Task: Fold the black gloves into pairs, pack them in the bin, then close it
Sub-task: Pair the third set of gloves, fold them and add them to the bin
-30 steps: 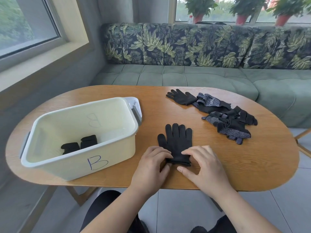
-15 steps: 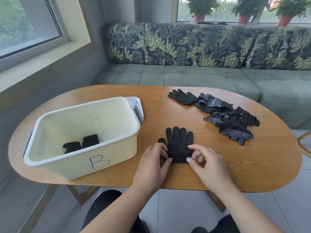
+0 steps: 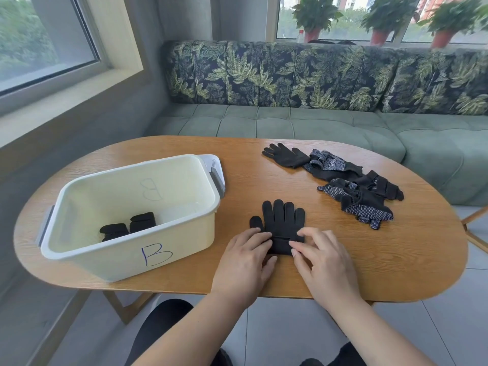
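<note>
Fingertips of both hands cover the cuff end of the flat black glove (image 3: 283, 220), which lies on the wooden table (image 3: 343, 265) just right of the bin (image 3: 126, 262), its fingers pointing away from the person. Whether it is a single glove or a stacked pair cannot be told; a crease runs across it just above the fingertips. The left hand (image 3: 245, 262) rests on the glove's left side with its fingers laid nearly straight and its thumb at the near edge. The right hand (image 3: 323, 260) touches the right side with bent fingertips; its thumb is hidden, so whether it pinches the fabric cannot be told.

Near the table's far right edge sits a tangled heap of gloves (image 3: 353, 188), some plain black, some white-dotted, overlapping too much to count. Inside the cream bin, two folded black bundles (image 3: 129, 225) lie on the floor, partly hidden by the near wall. The bin has two grey handles, one at each end, and two B marks: one blue on the near wall, one faint on the far wall. A white piece (image 3: 215, 165) juts out behind its right end, mostly hidden. Three potted plants (image 3: 315, 14) stand on the sill, their tops cut off.
</note>
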